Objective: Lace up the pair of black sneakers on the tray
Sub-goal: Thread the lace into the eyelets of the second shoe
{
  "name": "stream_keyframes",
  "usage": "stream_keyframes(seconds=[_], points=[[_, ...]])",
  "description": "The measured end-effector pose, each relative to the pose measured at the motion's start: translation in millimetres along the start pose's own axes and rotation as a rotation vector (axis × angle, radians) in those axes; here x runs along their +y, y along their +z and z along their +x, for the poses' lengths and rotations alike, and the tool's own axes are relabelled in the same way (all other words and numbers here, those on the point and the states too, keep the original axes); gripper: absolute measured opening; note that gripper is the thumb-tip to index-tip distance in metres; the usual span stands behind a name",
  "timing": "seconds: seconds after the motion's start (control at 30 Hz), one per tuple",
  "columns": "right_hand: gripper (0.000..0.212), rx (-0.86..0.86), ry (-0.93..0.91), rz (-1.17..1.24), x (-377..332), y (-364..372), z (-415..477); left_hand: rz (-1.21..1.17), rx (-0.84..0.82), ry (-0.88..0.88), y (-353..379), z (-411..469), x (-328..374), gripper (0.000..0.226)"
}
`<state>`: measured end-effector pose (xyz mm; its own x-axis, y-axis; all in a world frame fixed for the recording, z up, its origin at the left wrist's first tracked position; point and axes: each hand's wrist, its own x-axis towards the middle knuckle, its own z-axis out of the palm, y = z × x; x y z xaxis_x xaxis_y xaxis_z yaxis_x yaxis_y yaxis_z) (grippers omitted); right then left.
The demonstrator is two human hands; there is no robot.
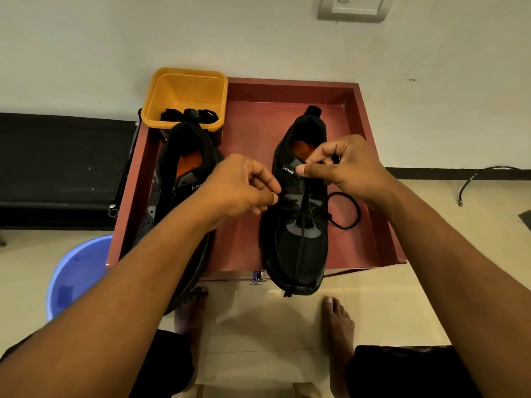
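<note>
Red rectangular tray (287, 90) bears at its middle the black mesh sneaker (296, 248), tongue labelled "CLYMB"; our left hand (241, 188) pinches its black lace (357, 209), our right hand (344, 165) pinches the tongue's top. Its twin sneaker (186, 139) lies along the tray's left edge.

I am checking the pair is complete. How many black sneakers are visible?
2. The left sneaker lies along the tray's left side, an arm partly covering it. The right sneaker lies right of centre; the left hand and right hand pinch its lace.
</note>
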<state>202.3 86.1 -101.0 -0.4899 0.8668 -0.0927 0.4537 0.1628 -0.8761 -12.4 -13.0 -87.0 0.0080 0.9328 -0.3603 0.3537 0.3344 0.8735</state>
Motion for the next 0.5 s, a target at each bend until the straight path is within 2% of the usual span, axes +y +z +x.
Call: stream_keyframes(seconds=[0.1,0.17,0.27,0.4,0.5], points=[[0.018,0.004,-0.003,-0.002,1.2,-0.3,0.9,0.075,0.017,0.111,15.4,0.1,1.9,0.017],[0.018,0.007,-0.008,-0.005,1.6,0.5,1.2,0.188,0.082,0.124,12.6,3.4,-1.3,0.01],[0.019,0.015,-0.007,-0.002,3.4,0.8,1.0,0.304,0.152,0.115,-2.0,7.2,-8.3,0.012],[0.019,0.011,-0.006,0.008,5.1,1.0,1.9,0.237,0.035,0.182,11.0,1.7,-6.9,0.015],[0.019,0.003,-0.001,0.014,3.6,1.1,1.7,0.292,0.143,0.188,8.8,4.1,-6.6,0.008]])
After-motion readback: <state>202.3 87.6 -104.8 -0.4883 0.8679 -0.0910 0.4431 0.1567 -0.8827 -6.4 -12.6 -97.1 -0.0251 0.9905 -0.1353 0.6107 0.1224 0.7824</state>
